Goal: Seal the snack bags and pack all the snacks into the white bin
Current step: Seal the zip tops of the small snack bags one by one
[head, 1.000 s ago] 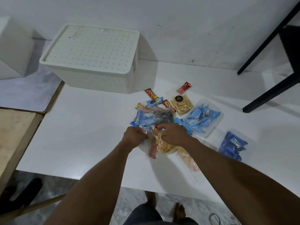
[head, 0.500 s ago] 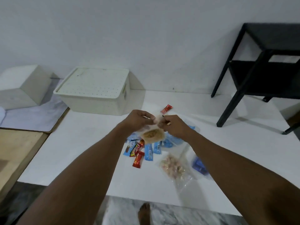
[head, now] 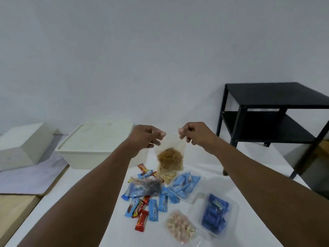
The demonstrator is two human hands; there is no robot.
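A: Since 0.5 s ago the clear bag [head: 170, 157] has gone higher above the counter [head: 210, 182]. Grip?
B: Pinched. The left hand [head: 147, 138] and right hand [head: 195, 135] each hold a top corner, fingers curled. Thin plastic, brown shreds inside.

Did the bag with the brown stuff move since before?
Yes. The bag went up. Before, it sat down in the snack pile; now the left hand and right hand pinch its top corners, level with the white bin lid.
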